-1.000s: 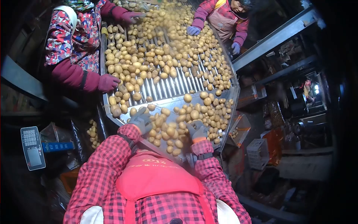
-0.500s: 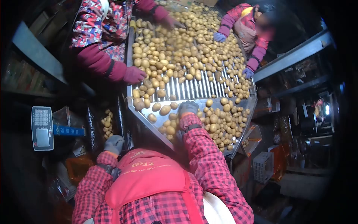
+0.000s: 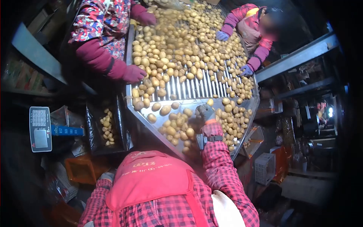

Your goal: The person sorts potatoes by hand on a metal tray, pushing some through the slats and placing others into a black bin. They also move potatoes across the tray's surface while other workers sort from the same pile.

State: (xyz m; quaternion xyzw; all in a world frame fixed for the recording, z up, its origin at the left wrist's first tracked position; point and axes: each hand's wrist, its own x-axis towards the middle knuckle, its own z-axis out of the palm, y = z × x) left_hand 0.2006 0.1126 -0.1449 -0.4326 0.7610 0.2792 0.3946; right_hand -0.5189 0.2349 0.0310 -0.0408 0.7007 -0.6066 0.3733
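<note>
My right hand (image 3: 205,112), in a grey glove, is among the potatoes (image 3: 177,126) on the metal chute (image 3: 151,125) at the table's near end. Its fingers are bent; whether they hold a potato is hidden. Down at the left, my left hand (image 3: 107,176), also gloved, is beside the orange crate (image 3: 81,170), partly covered by my sleeve and apron, with its fingers not clear. Many more potatoes cover the slatted roller table (image 3: 189,86) beyond the chute.
A co-worker's magenta glove (image 3: 134,73) rests at the table's left edge. Another co-worker's purple gloves (image 3: 222,36) touch potatoes at the right. A scale display (image 3: 40,129) stands left of a black-lined box (image 3: 90,128) holding potatoes. A white crate (image 3: 264,168) is at lower right.
My right hand has moved right across the chute, and potatoes now lie left of it. My left hand has dropped down and back toward my body. The left co-worker's far hand has moved left.
</note>
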